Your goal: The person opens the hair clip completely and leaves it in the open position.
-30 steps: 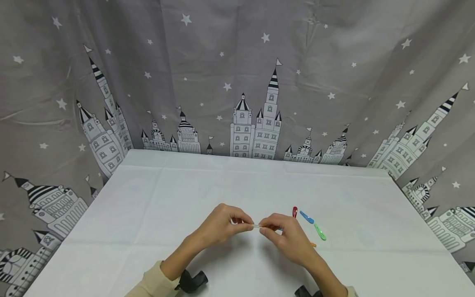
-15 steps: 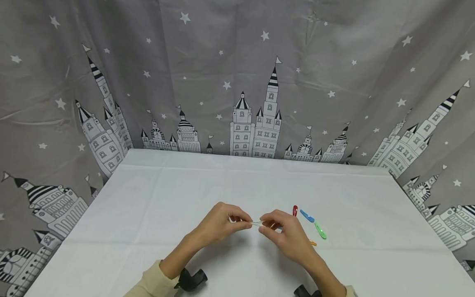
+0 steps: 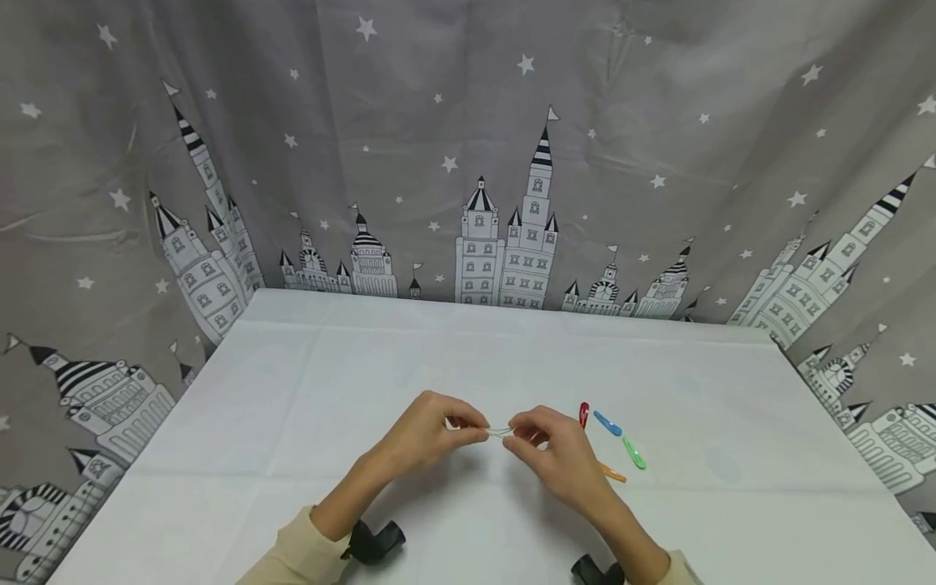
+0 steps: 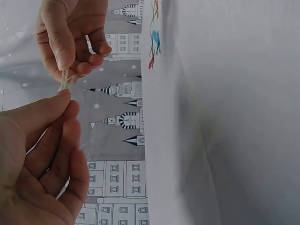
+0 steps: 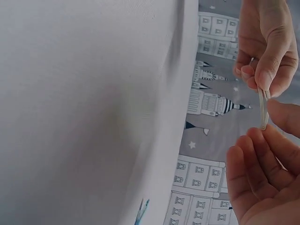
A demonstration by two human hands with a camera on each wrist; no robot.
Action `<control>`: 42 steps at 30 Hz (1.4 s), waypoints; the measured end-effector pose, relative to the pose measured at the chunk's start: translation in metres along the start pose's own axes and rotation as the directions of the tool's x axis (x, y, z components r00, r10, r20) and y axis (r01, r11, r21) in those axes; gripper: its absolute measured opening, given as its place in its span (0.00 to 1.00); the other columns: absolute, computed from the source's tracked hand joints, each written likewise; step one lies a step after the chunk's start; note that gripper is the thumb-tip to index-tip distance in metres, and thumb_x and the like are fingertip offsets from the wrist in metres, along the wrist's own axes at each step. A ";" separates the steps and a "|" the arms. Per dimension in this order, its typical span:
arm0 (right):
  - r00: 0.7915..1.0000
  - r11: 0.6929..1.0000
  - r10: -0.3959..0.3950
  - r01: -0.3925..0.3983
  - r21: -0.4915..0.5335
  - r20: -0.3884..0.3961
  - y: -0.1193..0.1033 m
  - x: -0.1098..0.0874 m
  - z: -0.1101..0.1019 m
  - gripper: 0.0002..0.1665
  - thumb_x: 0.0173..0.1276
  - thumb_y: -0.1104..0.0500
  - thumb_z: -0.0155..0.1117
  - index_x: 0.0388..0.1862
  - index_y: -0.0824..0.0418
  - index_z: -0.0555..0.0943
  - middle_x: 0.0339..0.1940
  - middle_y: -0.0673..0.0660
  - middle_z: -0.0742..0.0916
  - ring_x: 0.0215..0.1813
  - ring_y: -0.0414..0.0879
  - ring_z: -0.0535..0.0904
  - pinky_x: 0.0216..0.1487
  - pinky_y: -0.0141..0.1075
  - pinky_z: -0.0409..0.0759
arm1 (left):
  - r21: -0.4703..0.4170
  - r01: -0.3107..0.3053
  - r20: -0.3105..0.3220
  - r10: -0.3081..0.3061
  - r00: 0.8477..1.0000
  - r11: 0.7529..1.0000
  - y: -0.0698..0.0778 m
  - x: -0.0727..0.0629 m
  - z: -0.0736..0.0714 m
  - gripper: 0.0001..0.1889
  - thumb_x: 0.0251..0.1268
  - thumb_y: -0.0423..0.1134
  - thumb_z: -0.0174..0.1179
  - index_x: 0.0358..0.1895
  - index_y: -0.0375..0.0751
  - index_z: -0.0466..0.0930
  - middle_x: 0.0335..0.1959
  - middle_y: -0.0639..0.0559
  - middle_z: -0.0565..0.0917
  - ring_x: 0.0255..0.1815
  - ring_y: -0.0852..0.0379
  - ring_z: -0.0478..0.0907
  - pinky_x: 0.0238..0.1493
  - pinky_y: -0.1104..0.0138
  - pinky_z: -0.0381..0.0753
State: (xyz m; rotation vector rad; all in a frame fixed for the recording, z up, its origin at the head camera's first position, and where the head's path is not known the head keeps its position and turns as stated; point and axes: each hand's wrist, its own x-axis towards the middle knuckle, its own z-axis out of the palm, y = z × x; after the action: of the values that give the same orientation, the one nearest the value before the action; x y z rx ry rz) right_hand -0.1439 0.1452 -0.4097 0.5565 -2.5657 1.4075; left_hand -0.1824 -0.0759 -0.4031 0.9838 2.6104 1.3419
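A white snap hair clip (image 3: 500,431) is held in the air between both hands above the table, its thin strands spread slightly apart. My left hand (image 3: 431,431) pinches one end between thumb and forefinger. At the other end, the thumb and fingertips of my right hand (image 3: 559,455) grip the clip. In the right wrist view, the pale clip (image 5: 262,108) bridges the two hands. Fingertips cover both its ends. Behind the right hand lie a red clip (image 3: 583,414), a blue clip (image 3: 608,423), a green clip (image 3: 633,452) and an orange clip (image 3: 613,473), partly hidden.
A white cloth covers the table (image 3: 351,366). Along its far edge hangs a grey curtain (image 3: 409,106) printed with castles and stars. Each wrist carries a black camera mount, such as the left one (image 3: 376,543).
The strands of the white clip have parted, having been close together a second ago. Both hands have shifted slightly up and left in the head view, uncovering more of the orange clip.
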 end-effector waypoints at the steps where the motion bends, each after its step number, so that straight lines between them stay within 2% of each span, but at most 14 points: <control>1: 1.000 1.000 0.001 -0.001 -0.003 0.007 0.001 0.002 0.001 0.07 0.60 0.66 0.73 0.37 0.60 0.85 0.28 0.44 0.82 0.33 0.39 0.78 0.38 0.34 0.81 | 0.004 0.007 0.003 -0.007 1.000 1.000 -0.001 0.000 -0.001 0.03 0.62 0.38 0.69 0.37 0.49 0.90 0.29 0.70 0.84 0.31 0.67 0.78 0.40 0.63 0.77; 5: 0.998 1.000 0.002 -0.001 -0.013 0.055 0.006 0.014 0.008 0.05 0.61 0.65 0.72 0.36 0.61 0.85 0.29 0.45 0.83 0.33 0.40 0.79 0.38 0.34 0.80 | 0.038 0.031 0.008 -0.032 0.999 0.999 -0.010 0.001 -0.005 0.03 0.62 0.38 0.68 0.37 0.47 0.89 0.30 0.68 0.85 0.32 0.67 0.78 0.40 0.64 0.77; 13: 0.992 0.994 -0.035 0.047 -0.095 0.120 0.015 0.033 0.026 0.04 0.62 0.64 0.72 0.35 0.62 0.85 0.30 0.47 0.84 0.33 0.41 0.78 0.37 0.34 0.78 | 0.104 0.049 -0.036 -0.045 0.998 0.993 -0.029 0.002 -0.009 0.03 0.60 0.35 0.70 0.36 0.45 0.90 0.32 0.62 0.86 0.33 0.66 0.78 0.37 0.67 0.77; 20: 0.993 0.990 -0.036 0.052 -0.133 0.116 0.017 0.040 0.033 0.04 0.61 0.65 0.72 0.35 0.63 0.86 0.32 0.50 0.83 0.37 0.44 0.78 0.40 0.38 0.78 | 0.096 0.083 -0.052 -0.078 0.996 0.992 -0.040 0.003 -0.010 0.03 0.58 0.31 0.70 0.35 0.42 0.89 0.30 0.60 0.85 0.29 0.65 0.75 0.30 0.68 0.75; 26: 0.993 0.983 -0.015 0.036 -0.182 0.113 0.025 0.042 0.040 0.03 0.61 0.65 0.72 0.34 0.62 0.86 0.30 0.49 0.82 0.34 0.42 0.75 0.37 0.36 0.76 | 0.082 0.116 -0.045 -0.112 0.993 0.990 -0.047 0.002 -0.010 0.03 0.58 0.30 0.70 0.34 0.41 0.89 0.30 0.58 0.85 0.28 0.64 0.75 0.31 0.69 0.75; 32: 0.994 0.988 0.005 0.012 -0.156 0.110 0.028 0.041 0.043 0.02 0.62 0.65 0.71 0.34 0.62 0.86 0.30 0.48 0.82 0.33 0.41 0.75 0.37 0.35 0.75 | 0.061 0.159 -0.020 -0.158 0.987 0.985 -0.051 0.003 -0.008 0.04 0.58 0.31 0.70 0.37 0.38 0.88 0.30 0.57 0.85 0.28 0.63 0.75 0.32 0.68 0.75; 37: 0.994 0.990 -0.007 0.023 -0.139 0.110 0.029 0.041 0.046 0.03 0.62 0.66 0.71 0.35 0.63 0.86 0.30 0.48 0.83 0.34 0.41 0.76 0.38 0.35 0.76 | 0.041 0.183 -0.004 -0.183 0.983 0.982 -0.053 0.002 -0.006 0.04 0.58 0.31 0.70 0.36 0.38 0.88 0.28 0.58 0.84 0.27 0.62 0.75 0.31 0.68 0.75; 42: 0.993 0.990 -0.026 0.042 -0.136 0.118 0.028 0.042 0.049 0.04 0.62 0.66 0.71 0.36 0.64 0.86 0.31 0.49 0.83 0.34 0.41 0.77 0.38 0.35 0.76 | 0.034 0.170 -0.002 -0.170 0.985 0.985 -0.058 -0.001 -0.005 0.02 0.60 0.33 0.69 0.32 0.37 0.88 0.26 0.60 0.84 0.26 0.63 0.74 0.31 0.67 0.74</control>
State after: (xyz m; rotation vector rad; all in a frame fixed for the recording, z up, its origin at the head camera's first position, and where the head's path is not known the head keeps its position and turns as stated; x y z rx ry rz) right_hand -0.1918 0.1076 -0.4446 0.6750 -2.7038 1.2078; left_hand -0.2134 -0.1044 -0.4431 0.7445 2.6546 1.2613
